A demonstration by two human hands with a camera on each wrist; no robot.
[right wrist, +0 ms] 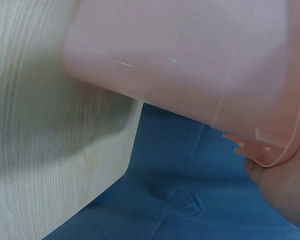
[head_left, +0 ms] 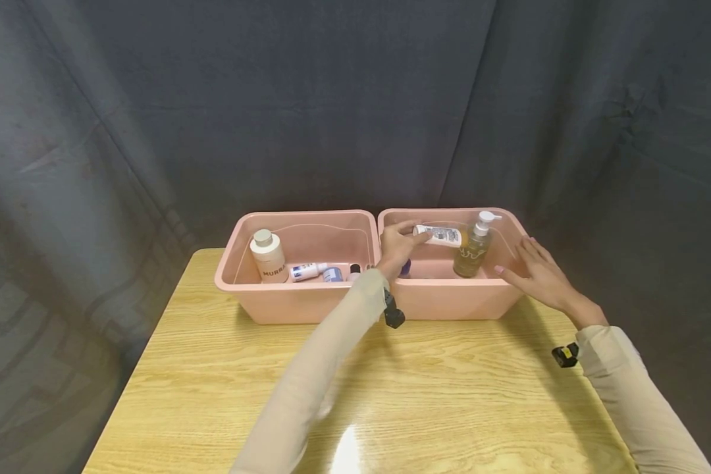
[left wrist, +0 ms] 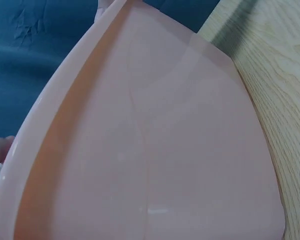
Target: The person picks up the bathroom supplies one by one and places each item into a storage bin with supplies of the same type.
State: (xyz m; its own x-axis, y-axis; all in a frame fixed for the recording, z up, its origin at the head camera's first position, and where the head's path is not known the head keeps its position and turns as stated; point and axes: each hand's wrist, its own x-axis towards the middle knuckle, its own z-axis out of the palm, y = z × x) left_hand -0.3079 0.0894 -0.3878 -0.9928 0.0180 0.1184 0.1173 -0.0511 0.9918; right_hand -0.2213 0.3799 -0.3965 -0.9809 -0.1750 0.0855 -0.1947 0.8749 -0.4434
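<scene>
My left hand (head_left: 395,249) reaches over the right pink bin (head_left: 444,299) and holds a white bottle (head_left: 440,236) with printed text and an orange-brown end, tilted nearly level. Beside that end a pump bottle (head_left: 469,255) of yellowish-green liquid with a white pump leans inside the bin. On the bin's right rim rests my right hand (head_left: 542,275), its fingers extended. In the right wrist view, part of this hand (right wrist: 285,192) touches the rim. The bin wall (left wrist: 165,125) fills most of the left wrist view, hiding nearly all of the left hand.
The left pink bin (head_left: 290,306) contains a large white bottle (head_left: 269,258), a small white-and-blue bottle (head_left: 305,271), a blue-labelled container (head_left: 332,274) and a black-capped item (head_left: 354,270). Both bins stand side by side on a wooden table (head_left: 450,395). Behind hangs a dark curtain (head_left: 308,112).
</scene>
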